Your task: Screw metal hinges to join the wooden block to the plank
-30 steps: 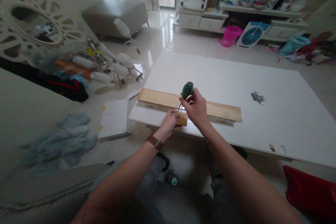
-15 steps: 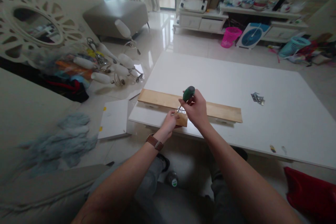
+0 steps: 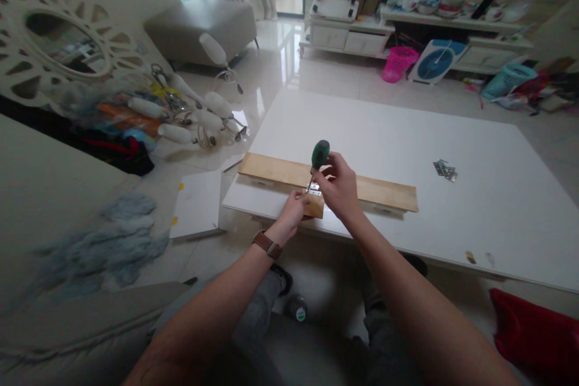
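My right hand [image 3: 337, 184] is closed on a green-handled screwdriver [image 3: 320, 155], its shaft slanting down to a small metal hinge [image 3: 313, 190]. That hinge lies where a short wooden block [image 3: 315, 209] meets a long wooden board [image 3: 384, 193]. My left hand [image 3: 293, 211] grips the short block from its left side, fingertips close to the screwdriver's tip. Any screw under the tip is too small to make out. The long board rests above the white panel [image 3: 353, 120] near its front edge.
Several metal hinges [image 3: 446, 170] lie on the right of the panel, with a small brown piece [image 3: 470, 257] nearer its front edge. A white box-like piece [image 3: 196, 204] is on the floor at left. A bottle [image 3: 297, 307] stands between my feet, and a red object [image 3: 534, 335] is at lower right.
The screwdriver's handle has tipped slightly left and stands more upright. My right hand's fingers have loosened and shifted a little on it. My left hand stays in place.
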Motion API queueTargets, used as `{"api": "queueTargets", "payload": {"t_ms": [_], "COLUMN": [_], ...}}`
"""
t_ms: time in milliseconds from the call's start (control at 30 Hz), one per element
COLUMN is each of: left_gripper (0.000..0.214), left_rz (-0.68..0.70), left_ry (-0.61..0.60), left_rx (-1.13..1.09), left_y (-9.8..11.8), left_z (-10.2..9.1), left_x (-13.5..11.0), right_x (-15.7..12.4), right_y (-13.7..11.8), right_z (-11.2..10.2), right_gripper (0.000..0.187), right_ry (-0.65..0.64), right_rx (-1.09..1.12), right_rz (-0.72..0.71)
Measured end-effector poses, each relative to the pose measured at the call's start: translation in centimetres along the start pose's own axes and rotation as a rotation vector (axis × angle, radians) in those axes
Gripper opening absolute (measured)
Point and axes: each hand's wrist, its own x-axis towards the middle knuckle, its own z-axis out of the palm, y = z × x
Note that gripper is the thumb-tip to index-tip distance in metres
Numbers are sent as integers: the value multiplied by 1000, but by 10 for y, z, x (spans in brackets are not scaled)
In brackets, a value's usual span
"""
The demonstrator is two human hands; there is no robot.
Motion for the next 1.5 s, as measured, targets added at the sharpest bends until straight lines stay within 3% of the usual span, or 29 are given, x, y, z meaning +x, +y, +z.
{"api": "queueTargets", "payload": {"t_ms": [300,900,1167,1500], "left_gripper": [25,26,23,25], "left_rz": [-8,10,9,16], "left_ry": [-9,11,5,-2], "left_rx": [-6,1,-5,-23], "left_y": [-3,-4,-5,-2], "left_z": [-1,-1,-1,-1], "left_x": [4,5,4,0], "right_x": [1,-1,-1,-1], "right_y": [6,-1,-1,-2], "right_z": [-1,0,-2,-1], "right_gripper": [19,31,17,26], "right_ry": [30,23,22,6], "right_rx": [-136,-30,-86,-47], "right_rz": [-3,10,-15,-3]}}
